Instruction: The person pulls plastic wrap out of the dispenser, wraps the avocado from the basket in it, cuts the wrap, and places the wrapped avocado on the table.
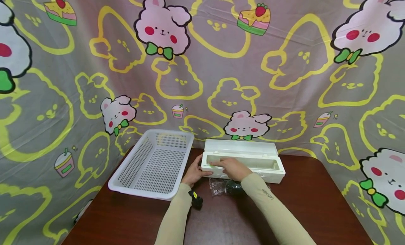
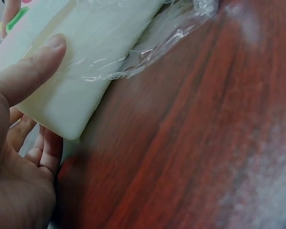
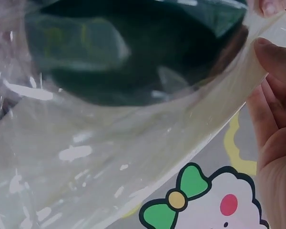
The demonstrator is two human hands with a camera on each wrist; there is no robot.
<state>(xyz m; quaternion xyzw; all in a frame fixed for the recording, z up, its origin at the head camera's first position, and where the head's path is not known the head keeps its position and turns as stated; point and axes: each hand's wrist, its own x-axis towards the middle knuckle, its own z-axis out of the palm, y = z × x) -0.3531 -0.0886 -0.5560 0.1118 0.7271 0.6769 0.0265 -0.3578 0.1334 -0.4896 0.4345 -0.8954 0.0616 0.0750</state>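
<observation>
A long white box [image 1: 253,174] with its lid [image 1: 240,146] raised stands on the table, its trough showing. My left hand [image 1: 193,173] grips the box's left end, thumb [image 2: 43,64] on the front face and fingers behind and below. My right hand [image 1: 233,168] reaches over the front rim, its index finger stretched to a small green piece [image 2: 17,19] near the left end. The thumb is hidden. Clear plastic film [image 1: 217,187] hangs down the front onto the table. A dark green rounded thing [image 3: 133,57] lies against the front under film; its kind is unclear.
On the left stands a white perforated basket [image 1: 118,188]. A black item with a yellow mark [image 1: 197,200] is by my left wrist. The brown table [image 1: 303,195] ends at a patterned cloth [image 1: 196,72] hanging behind and at both sides.
</observation>
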